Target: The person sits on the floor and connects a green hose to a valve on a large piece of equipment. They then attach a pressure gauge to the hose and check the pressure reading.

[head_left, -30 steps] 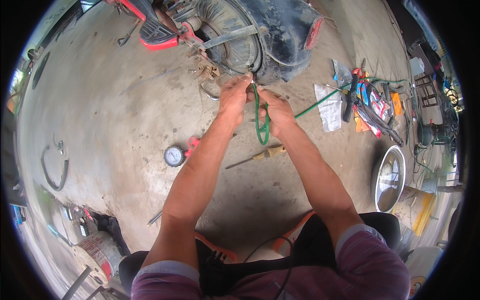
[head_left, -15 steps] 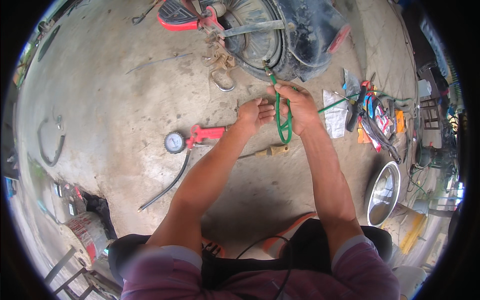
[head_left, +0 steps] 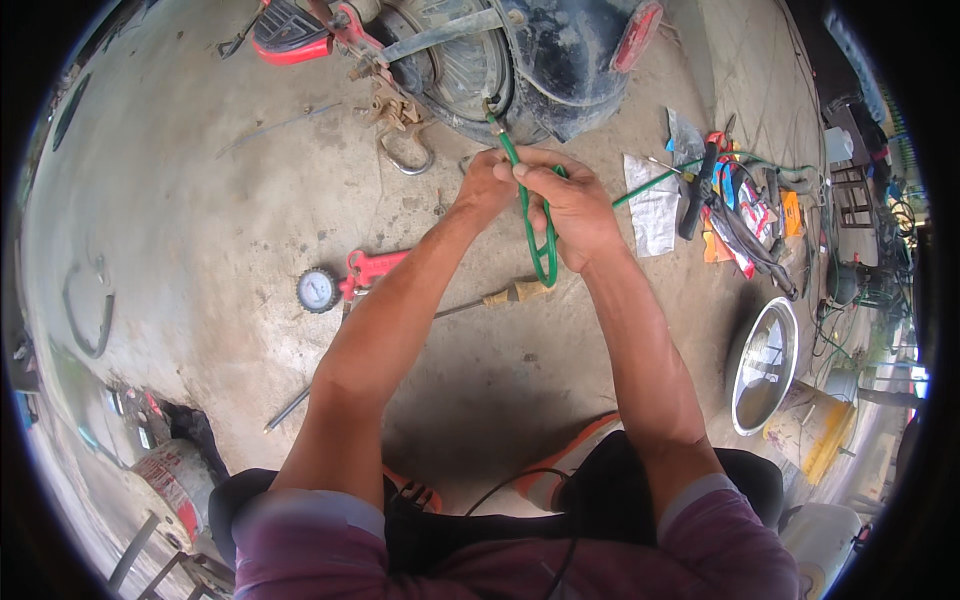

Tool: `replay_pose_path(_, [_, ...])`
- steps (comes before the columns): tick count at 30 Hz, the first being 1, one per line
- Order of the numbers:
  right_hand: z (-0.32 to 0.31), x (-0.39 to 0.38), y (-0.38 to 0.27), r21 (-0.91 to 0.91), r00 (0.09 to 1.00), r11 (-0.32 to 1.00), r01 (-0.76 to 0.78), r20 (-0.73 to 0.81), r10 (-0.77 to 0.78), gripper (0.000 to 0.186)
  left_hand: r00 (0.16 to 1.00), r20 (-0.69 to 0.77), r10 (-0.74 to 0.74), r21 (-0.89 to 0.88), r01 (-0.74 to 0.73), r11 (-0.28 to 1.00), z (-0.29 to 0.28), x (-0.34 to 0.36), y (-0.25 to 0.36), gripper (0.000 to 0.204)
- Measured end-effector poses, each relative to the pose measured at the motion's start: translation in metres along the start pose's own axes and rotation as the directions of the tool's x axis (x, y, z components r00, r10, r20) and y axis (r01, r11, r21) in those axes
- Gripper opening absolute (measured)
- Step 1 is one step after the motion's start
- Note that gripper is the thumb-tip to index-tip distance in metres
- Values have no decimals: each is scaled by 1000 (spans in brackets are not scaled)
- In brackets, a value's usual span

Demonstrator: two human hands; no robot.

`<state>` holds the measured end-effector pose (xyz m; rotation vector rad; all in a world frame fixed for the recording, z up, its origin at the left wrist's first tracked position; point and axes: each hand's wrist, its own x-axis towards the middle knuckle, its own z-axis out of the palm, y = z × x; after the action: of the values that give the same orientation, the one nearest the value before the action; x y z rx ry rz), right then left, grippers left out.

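A green air hose (head_left: pixel 511 150) runs from a metal end at the wheel's (head_left: pixel 445 60) valve down to my hands and hangs in a loop below them. My right hand (head_left: pixel 570 205) is closed round the hose, its thumb laid along it. From the other side my left hand (head_left: pixel 486 187) meets it, fingers bent together against the hose; their tips are partly hidden. Left of my forearm lies a red inflator gun (head_left: pixel 376 264) with a round dial gauge (head_left: pixel 317 290). A screwdriver (head_left: pixel 515 292) with a worn yellowish handle rests on the floor below my hands.
The wheel belongs to a vehicle with a dark mudguard (head_left: pixel 575 70) and a red-edged footrest (head_left: pixel 290 32). Pliers (head_left: pixel 718 150), wrappers and a white paper (head_left: pixel 651 205) lie to the right. A metal basin (head_left: pixel 765 367) stands nearer, a paint-stained bucket (head_left: pixel 175 480) at lower left.
My left hand has gone from open beside the hose to closed against it, up by my right hand. The view has shifted, so the floor things appear further left.
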<state>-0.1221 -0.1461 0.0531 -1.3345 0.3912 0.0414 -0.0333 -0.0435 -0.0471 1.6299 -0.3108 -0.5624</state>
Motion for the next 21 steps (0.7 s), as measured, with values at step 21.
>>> replay_pose_path(21, [14,1,6,-40,997,997,-71,-34,69,23,987,-104,-123,-466,61,883,-50,-14,63,21])
